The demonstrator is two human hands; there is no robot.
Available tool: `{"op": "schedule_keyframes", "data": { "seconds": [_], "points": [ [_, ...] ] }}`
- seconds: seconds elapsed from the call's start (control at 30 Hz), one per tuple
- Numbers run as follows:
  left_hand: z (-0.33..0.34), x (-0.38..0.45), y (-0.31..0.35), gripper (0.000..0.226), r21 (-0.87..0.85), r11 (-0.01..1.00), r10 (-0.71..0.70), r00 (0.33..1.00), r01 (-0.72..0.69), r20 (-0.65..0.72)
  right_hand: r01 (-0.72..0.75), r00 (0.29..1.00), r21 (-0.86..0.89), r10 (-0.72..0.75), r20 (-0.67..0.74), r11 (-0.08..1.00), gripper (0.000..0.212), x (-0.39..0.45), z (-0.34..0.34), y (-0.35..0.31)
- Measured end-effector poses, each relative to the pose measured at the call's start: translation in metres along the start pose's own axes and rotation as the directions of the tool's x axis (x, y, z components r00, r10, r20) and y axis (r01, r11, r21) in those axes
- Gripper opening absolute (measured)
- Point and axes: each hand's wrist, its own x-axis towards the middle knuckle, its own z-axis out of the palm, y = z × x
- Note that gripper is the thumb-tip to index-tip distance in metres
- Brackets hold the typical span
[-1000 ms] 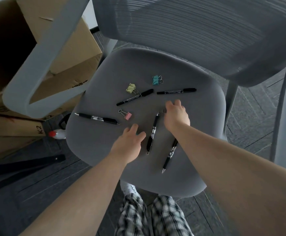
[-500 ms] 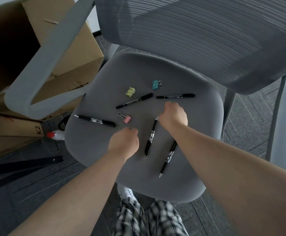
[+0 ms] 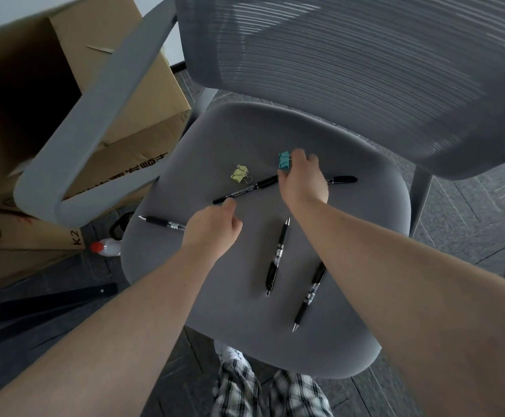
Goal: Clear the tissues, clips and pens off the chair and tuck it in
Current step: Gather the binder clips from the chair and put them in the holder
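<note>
five pens on the seat (image 3: 365,224), and clip-picking is the step. right hand (image 3: 302,182) pinches at the teal clip (image 3: 284,164), twelve o'clock of the seat. left hand (image 3: 212,233) is curled shut, contents hidden. yellow clip (image 3: 239,174) lies at eleven. next, i'd say: lift teal, then take yellow.
</note>
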Motion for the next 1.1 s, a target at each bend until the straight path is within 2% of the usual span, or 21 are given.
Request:
{"op": "schedule_keyframes", "data": {
  "seconds": [0.07,0.2,0.33,0.53,0.63,0.73,0.83,0.87,1.0,1.1],
  "points": [
    [0.001,0.003,-0.004,0.027,-0.042,0.999,0.021,1.000,-0.021,0.015,-0.015,1.000,0.000,0.015,0.002,1.000,0.036,0.007,0.002,-0.003],
    [0.008,0.009,-0.011,0.043,-0.103,0.994,0.042,0.990,-0.028,0.135,-0.044,0.998,-0.039,0.046,0.047,0.998,0.040,0.024,0.005,-0.009],
    [0.019,0.011,-0.012,0.026,-0.061,0.995,0.079,0.995,-0.076,0.055,-0.023,0.994,-0.117,0.036,0.107,0.993,0.038,0.036,0.013,-0.012],
    [0.025,0.010,-0.008,0.014,0.036,0.996,0.078,0.994,-0.081,0.077,-0.051,0.986,-0.059,0.060,0.156,0.997,0.037,0.040,0.019,-0.017],
    [0.019,0.010,-0.010,0.012,0.003,0.996,0.090,0.994,-0.090,0.054,0.001,0.993,-0.035,0.004,0.122,0.999,0.031,0.037,0.016,-0.021],
    [0.011,0.008,-0.013,0.007,-0.115,0.991,0.073,0.997,-0.071,0.011,0.111,0.990,-0.033,-0.107,0.088,0.993,0.023,0.033,0.011,-0.029],
    [0.000,0.007,-0.012,0.015,-0.231,0.972,0.038,0.998,-0.047,-0.042,0.172,0.979,-0.027,-0.168,0.115,0.985,0.021,0.032,0.012,-0.042],
    [-0.004,0.007,-0.011,0.018,-0.264,0.964,0.018,0.998,-0.032,-0.056,0.175,0.977,-0.020,-0.171,0.131,0.984,0.024,0.032,0.013,-0.047],
    [-0.013,0.011,-0.014,0.018,-0.301,0.954,-0.015,0.997,-0.009,-0.077,0.127,0.958,-0.018,-0.118,0.262,0.992,0.059,0.030,0.026,-0.061],
    [-0.014,0.013,-0.021,0.016,-0.307,0.952,-0.052,0.993,0.018,-0.102,0.153,0.939,-0.071,-0.122,0.323,0.986,0.059,0.026,0.041,-0.062]
  ]
}}
